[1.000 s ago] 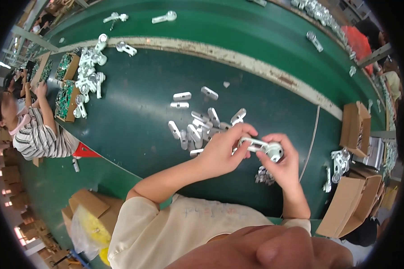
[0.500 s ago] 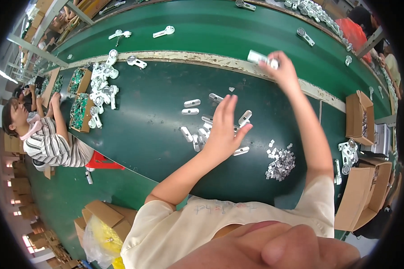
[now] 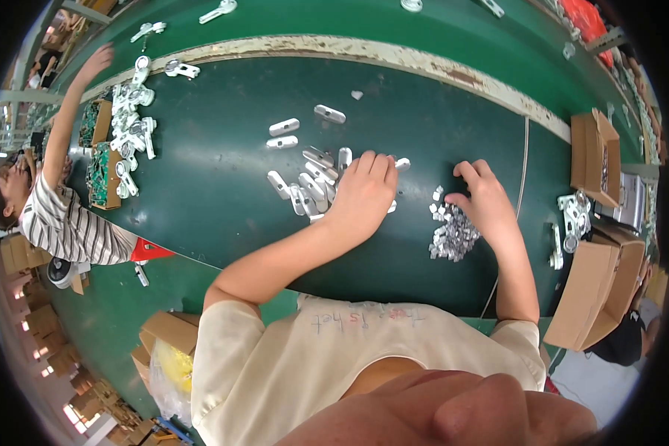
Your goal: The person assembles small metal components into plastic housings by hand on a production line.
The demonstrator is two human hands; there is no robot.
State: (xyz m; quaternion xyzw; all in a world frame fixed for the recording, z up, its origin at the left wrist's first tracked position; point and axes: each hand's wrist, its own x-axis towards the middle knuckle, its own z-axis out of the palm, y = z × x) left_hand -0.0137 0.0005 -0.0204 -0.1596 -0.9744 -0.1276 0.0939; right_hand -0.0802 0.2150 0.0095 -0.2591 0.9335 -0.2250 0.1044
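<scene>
My left hand [image 3: 364,195] lies palm down on a scattered pile of oblong silver metal parts [image 3: 308,178] on the dark green table [image 3: 215,201]. Its fingers are together and cover some parts; whether it grips one is hidden. My right hand [image 3: 487,199] rests with curled fingers on the upper edge of a heap of small silver pieces [image 3: 452,234], thumb and forefinger down among them. Two more oblong parts [image 3: 284,134] lie apart, further back.
A person in a striped shirt [image 3: 67,223] at the left reaches an arm up toward the lighter green belt [image 3: 364,22]. Green trays [image 3: 100,156] and silver assemblies [image 3: 130,111] lie near them. Cardboard boxes [image 3: 595,152] and metal parts [image 3: 572,215] stand at the right; a thin cable [image 3: 522,163] crosses the table.
My right hand has come back from the far belt, where it held a silver part, to the heap of small pieces. My left hand has dropped flat onto the oblong parts.
</scene>
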